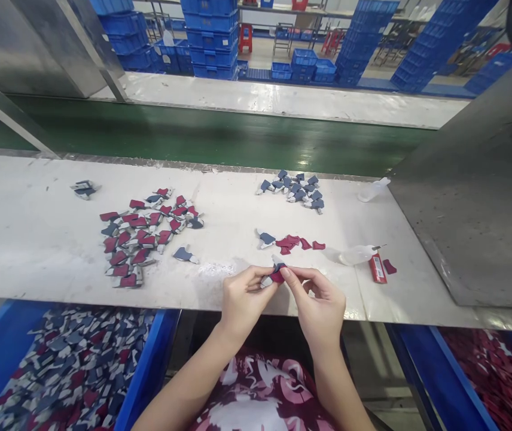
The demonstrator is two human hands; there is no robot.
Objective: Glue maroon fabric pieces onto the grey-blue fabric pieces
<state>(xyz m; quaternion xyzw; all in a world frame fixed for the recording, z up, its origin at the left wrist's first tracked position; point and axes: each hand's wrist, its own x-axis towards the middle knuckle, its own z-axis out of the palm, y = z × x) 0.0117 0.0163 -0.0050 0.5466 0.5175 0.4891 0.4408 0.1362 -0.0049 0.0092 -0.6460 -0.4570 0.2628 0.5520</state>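
Note:
Between my fingertips is a small grey and dark-blue moulded part [267,280] with a red piece [277,276] on its face. My left hand [246,299] pinches its left side. My right hand [321,302] has thumb and fingers closed on the right side, the thumb pressing at the red piece. Just beyond lie loose red pieces [288,243] and one blue-and-grey part [265,239]. Several more blue-and-grey parts [298,190] are grouped farther back. To the left spreads a heap of parts with red faces [139,239], with a single blue-faced part [185,255] beside it.
On the right of the white worktable [224,197] lie a needle-tipped squeeze bottle [357,255], a red box [377,268] and another bottle [374,189]. Below stand blue bins of parts [148,365] and red pieces [457,374]. A green conveyor [220,137] runs behind; a metal panel [484,197] stands right.

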